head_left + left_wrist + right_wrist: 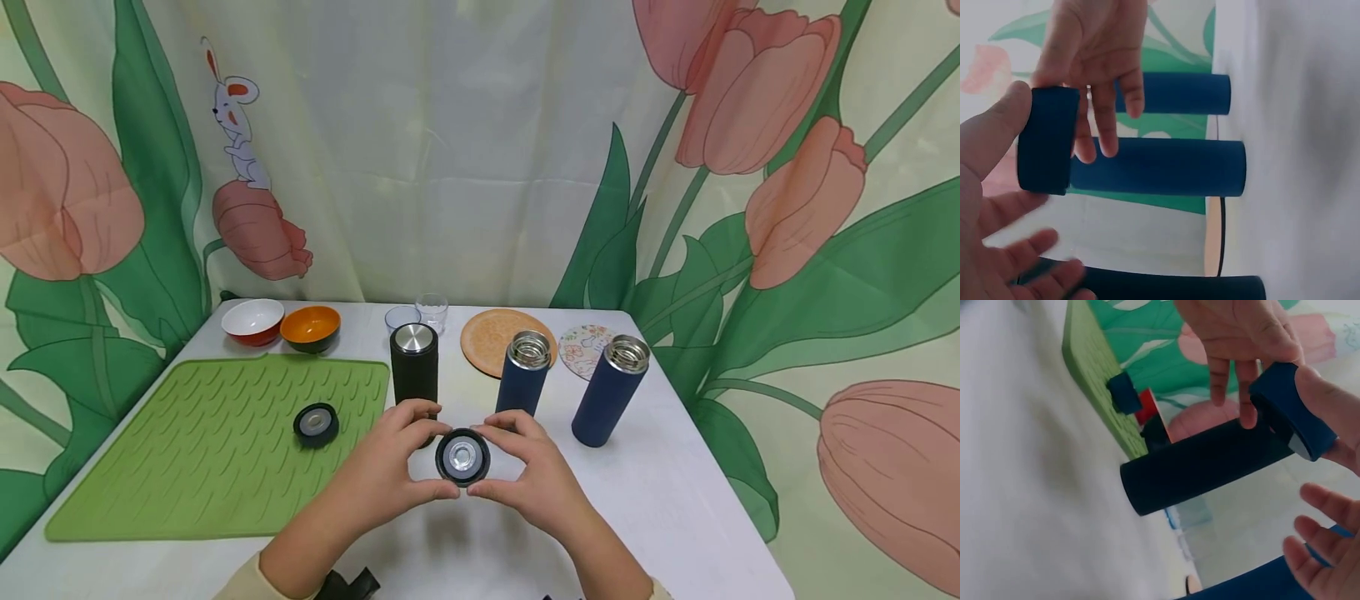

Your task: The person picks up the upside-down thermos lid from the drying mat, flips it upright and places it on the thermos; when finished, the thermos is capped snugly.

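Above the front of the table, a dark bottle lid (pixel 462 457) is held with its ringed underside towards the head view. My left hand (pixel 390 467) pinches its left side between thumb and fingers, while my right hand (pixel 536 471) pinches the right side. In the left wrist view the lid (pixel 1047 140) looks blue. Beyond the hands stand two blue bottles, one in the middle (pixel 521 383) and one at right (pixel 609 396), both with bare steel mouths. A black bottle (pixel 415 367) with a steel-topped cap stands behind my left fingers.
Another lid (pixel 316 425) lies underside up on the green mat (pixel 187 450). At the back are a white-lined bowl (pixel 252 321), an orange-lined bowl (pixel 310 327), clear glasses (pixel 432 311), a round wooden board (pixel 480 337) and a patterned coaster (pixel 583 348).
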`<action>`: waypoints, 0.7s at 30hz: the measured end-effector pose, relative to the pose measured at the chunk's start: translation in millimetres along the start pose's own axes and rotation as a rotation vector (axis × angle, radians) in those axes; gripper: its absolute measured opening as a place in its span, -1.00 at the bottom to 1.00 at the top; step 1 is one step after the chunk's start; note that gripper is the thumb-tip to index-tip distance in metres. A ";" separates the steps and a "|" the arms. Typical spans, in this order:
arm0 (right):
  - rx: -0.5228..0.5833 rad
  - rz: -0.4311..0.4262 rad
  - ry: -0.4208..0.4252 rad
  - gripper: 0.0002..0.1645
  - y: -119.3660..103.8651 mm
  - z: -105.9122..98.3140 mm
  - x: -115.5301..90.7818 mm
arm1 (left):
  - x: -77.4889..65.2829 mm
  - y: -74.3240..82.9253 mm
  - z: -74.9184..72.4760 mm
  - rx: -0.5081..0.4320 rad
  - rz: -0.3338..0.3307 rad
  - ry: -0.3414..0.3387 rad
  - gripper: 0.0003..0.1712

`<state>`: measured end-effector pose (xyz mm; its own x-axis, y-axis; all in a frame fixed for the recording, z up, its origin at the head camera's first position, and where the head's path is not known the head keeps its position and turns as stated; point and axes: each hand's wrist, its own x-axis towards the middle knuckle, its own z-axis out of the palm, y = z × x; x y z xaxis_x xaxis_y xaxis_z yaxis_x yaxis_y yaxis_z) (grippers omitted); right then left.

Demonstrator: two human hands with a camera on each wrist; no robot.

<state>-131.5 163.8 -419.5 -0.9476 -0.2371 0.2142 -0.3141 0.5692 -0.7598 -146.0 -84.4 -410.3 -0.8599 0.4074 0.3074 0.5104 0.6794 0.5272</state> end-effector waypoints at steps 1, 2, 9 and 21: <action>-0.049 -0.031 0.021 -0.19 -0.6 -0.4 -0.1 | 0.3 -0.1 -0.4 -0.009 -0.031 -0.019 -0.39; -0.106 -0.071 0.044 -0.17 -1.2 -0.9 -0.2 | 0.5 -0.5 -1.0 -0.015 -0.064 -0.044 -0.46; -0.453 -0.675 0.197 -0.07 -2.3 -6.9 2.4 | 3.0 -13.2 -2.9 -0.472 -0.159 -0.315 -0.43; -0.549 -0.961 0.283 -0.33 2.2 -5.6 0.8 | 3.6 -16.6 0.1 -0.813 -0.160 -0.396 -0.36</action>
<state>-133.2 169.2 -417.5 -0.2588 -0.6143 0.7454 -0.8333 0.5323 0.1493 -157.5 -94.2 -418.0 -0.7786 0.6267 -0.0324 0.0946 0.1682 0.9812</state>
